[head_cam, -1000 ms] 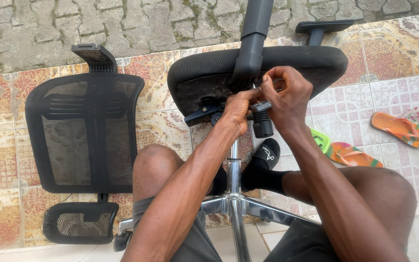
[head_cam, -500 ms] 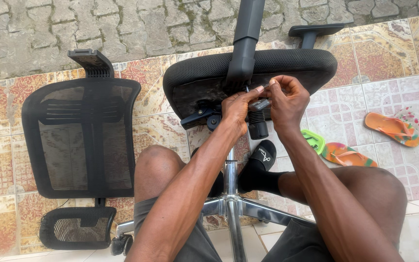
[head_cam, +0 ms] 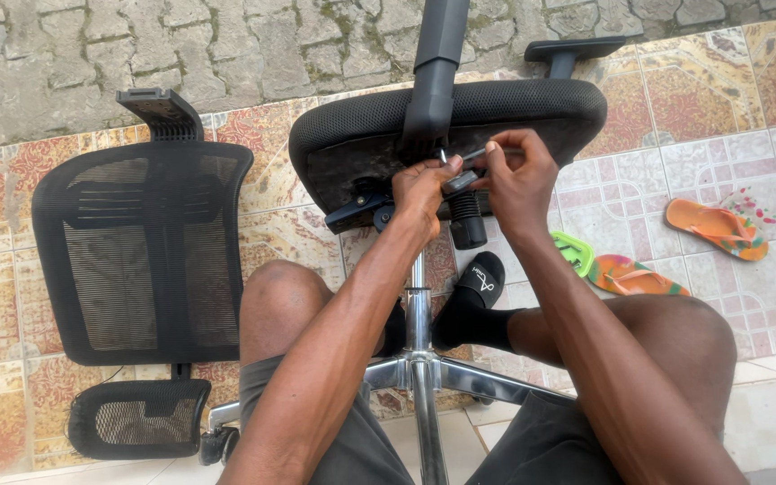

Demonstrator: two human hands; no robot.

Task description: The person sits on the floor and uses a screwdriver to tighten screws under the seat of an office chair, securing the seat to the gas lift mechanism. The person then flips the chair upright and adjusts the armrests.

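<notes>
A black office chair seat point(head_cam: 532, 112) lies tipped on its side before me, its underside facing me. The chrome gas column point(head_cam: 418, 310) runs down to the star base point(head_cam: 424, 373) between my knees. My left hand point(head_cam: 422, 190) presses on the black mechanism under the seat. My right hand point(head_cam: 518, 175) pinches a thin metal tool point(head_cam: 462, 160), with its tip at the mechanism just above the left hand. A black armrest point(head_cam: 575, 49) sticks up behind the seat.
A detached black mesh backrest point(head_cam: 141, 242) with its headrest point(head_cam: 141, 418) lies on the patterned tiles at the left. Orange and green sandals point(head_cam: 716, 229) lie at the right. A black-socked foot point(head_cam: 478, 296) rests by the column. Cobblestones lie beyond.
Both hands have stayed at the mechanism under the seat with small finger shifts. The view has drifted slightly, so the chair sits a little higher in frame.
</notes>
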